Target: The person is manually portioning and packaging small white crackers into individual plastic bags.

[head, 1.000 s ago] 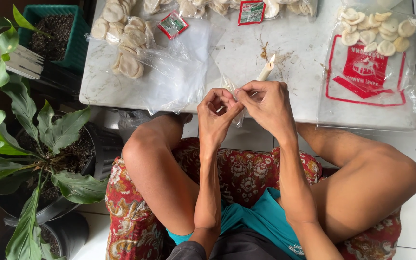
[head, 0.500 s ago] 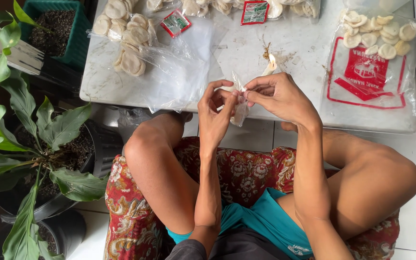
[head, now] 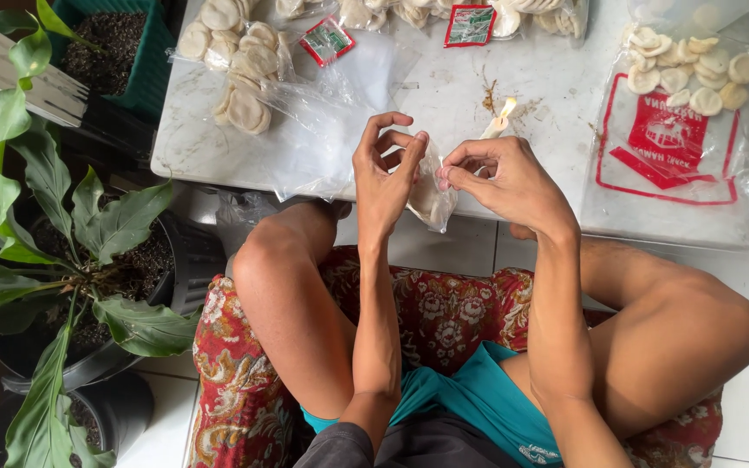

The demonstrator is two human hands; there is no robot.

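Both hands, left hand (head: 385, 169) and right hand (head: 504, 176), pinch shut on 1 small clear bag (head: 432, 196) of pale crackers (held just above the white tabletop (head: 444, 95) edge), lit candle (head: 498, 121) just behind, big cracker bag (head: 678, 121) right.

Candle (head: 498, 123) on table (head: 548, 78), behind small bag (head: 433, 195).
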